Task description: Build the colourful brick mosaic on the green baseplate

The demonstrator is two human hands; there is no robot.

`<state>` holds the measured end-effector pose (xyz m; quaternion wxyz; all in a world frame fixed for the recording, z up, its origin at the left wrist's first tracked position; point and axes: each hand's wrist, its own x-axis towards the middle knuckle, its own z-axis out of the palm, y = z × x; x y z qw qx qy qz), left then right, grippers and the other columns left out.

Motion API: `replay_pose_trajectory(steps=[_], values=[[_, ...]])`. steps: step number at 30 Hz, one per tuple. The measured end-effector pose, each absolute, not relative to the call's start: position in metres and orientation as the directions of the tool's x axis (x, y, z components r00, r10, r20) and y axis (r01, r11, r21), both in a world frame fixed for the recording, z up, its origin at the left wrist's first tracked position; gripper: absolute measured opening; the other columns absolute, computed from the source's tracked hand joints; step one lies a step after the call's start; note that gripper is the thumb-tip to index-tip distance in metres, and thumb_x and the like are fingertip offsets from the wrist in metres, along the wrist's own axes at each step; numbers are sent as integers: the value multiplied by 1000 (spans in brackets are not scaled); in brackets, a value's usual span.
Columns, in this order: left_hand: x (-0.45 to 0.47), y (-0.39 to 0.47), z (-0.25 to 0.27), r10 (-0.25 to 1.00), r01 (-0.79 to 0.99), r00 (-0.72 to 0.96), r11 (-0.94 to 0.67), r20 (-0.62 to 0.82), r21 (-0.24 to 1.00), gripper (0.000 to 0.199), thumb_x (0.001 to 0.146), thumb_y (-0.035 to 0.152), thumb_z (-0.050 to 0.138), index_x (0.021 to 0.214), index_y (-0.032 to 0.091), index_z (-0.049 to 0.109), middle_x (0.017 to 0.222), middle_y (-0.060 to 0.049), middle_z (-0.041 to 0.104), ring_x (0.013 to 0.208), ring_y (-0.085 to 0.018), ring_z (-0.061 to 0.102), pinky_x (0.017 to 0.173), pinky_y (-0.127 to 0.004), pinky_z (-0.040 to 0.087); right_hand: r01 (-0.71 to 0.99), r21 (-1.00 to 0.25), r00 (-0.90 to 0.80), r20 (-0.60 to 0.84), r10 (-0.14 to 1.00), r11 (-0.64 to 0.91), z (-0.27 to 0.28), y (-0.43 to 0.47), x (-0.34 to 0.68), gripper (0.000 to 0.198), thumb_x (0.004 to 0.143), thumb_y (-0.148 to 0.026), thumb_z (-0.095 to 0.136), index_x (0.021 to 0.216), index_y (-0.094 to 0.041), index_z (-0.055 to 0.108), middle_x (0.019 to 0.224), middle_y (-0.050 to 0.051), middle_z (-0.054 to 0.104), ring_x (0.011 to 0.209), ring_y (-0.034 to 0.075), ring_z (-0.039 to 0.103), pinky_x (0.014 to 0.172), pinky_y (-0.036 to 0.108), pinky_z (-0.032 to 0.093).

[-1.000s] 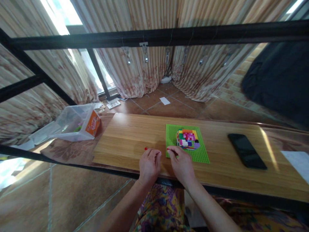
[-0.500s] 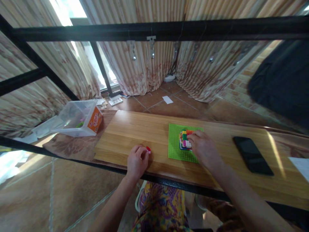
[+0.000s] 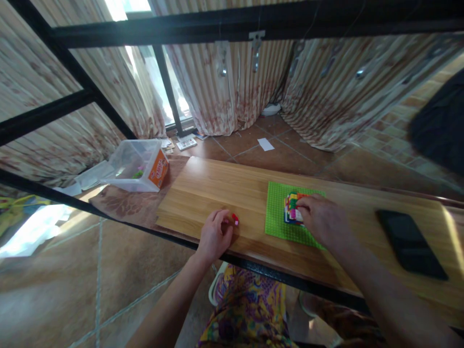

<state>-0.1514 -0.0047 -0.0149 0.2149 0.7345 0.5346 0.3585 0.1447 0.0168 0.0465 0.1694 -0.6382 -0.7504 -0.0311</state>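
A green studded baseplate (image 3: 275, 227) lies on the wooden board, bearing a small layered stack of coloured toy bricks (image 3: 293, 209). My right hand (image 3: 322, 217) reaches over the plate's right part, thumb and fingers pinched at the top of the stack. They cover its right side, and the exact brick between them is hidden. On the board to the left rests my left hand (image 3: 215, 236), its fingers bent with a gap between thumb and forefinger. Just beyond those fingertips lie small red and pink bricks (image 3: 235, 220).
A black phone (image 3: 411, 244) lies at the right of the wooden board (image 3: 213, 183). At the far left stands a clear plastic box (image 3: 126, 183) with an orange label and a few pieces inside. A black metal bar (image 3: 181, 30) crosses above, before striped curtains (image 3: 235, 92).
The view has shifted, so everything sits differently in the picture. My left fingers have come away from the red and pink bricks and spread. My right hand stays at the stack.
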Motion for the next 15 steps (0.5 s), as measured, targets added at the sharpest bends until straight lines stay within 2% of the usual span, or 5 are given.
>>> replay_pose_trajectory(steps=[3,7,15], values=[[-147,-3,-16,947,646,189,-320,261,693,47,77,13,64,122,20,52,117,-9,60,87,-17,65,86,-35,56,962,-177,-151,289,945,207,47,16,147,27,85,-24,44,79,-20,70,85,8,68,78,22,61,73,34,46],[-134,2,-19,939,703,198,-335,281,627,50,74,18,71,121,20,53,114,-9,62,101,-23,62,93,-42,53,949,-226,-147,305,941,221,47,12,150,27,87,-25,44,81,-21,70,87,8,67,81,21,62,77,34,47],[-118,12,-26,916,722,231,-387,329,573,35,81,17,65,115,21,59,111,-7,63,106,-24,59,94,-40,51,916,-323,-119,344,931,237,45,7,150,27,90,-27,45,86,-22,71,93,7,67,88,21,63,81,36,50]])
